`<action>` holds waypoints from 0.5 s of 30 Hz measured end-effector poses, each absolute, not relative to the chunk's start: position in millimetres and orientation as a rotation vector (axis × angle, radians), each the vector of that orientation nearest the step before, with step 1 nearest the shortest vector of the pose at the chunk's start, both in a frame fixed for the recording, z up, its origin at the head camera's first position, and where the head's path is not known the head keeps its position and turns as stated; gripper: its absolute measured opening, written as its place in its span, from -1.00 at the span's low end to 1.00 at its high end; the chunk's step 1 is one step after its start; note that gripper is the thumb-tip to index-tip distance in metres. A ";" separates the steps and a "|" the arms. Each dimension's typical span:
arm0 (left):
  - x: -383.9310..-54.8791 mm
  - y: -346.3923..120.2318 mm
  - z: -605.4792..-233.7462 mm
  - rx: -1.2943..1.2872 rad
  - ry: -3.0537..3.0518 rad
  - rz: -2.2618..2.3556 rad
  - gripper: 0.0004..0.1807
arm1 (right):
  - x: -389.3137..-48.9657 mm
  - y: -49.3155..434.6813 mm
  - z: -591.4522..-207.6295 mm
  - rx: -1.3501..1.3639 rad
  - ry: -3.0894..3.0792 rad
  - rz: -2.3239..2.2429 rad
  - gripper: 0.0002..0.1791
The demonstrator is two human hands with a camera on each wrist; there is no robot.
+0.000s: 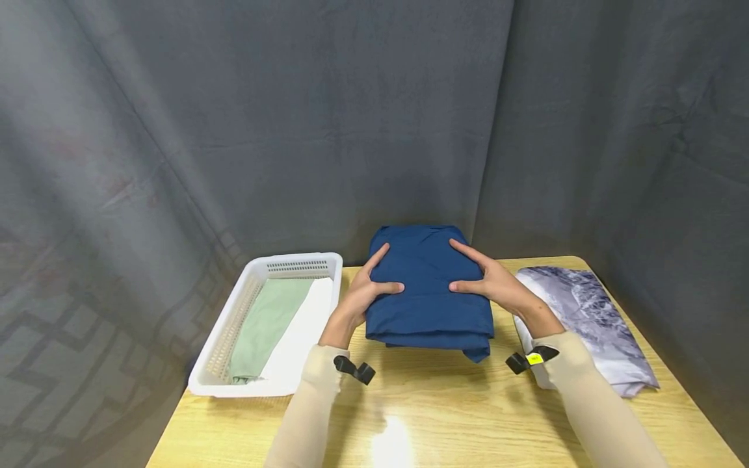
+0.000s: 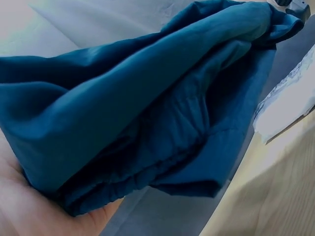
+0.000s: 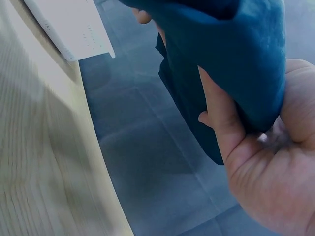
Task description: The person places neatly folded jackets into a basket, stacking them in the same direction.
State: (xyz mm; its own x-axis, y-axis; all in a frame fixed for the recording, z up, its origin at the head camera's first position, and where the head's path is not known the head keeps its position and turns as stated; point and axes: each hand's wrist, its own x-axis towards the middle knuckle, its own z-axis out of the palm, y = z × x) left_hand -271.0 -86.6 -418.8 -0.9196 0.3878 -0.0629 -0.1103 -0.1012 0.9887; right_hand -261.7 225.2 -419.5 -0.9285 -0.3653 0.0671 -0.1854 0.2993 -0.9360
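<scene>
A folded navy-blue bed sheet is held up over the middle of the table, between both hands. My left hand grips its left side, thumb on top and some fingers hidden beneath. On the opposite side my right hand grips it the same way. The left wrist view shows the layered folds of the sheet and a gathered, puckered edge. Seen from the right wrist, the sheet lies between thumb and fingers of the right hand. A loose corner droops at its near right.
A white plastic basket stands at the left with green cloth and white cloth inside. At the right lies a folded grey-and-white patterned fabric on the wooden table. Grey curtains hang behind and at both sides.
</scene>
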 end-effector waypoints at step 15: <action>-274.6 -119.7 -415.7 0.306 1.890 2.044 0.06 | -271.2 195.5 -419.6 -0.605 2.332 -1.699 0.02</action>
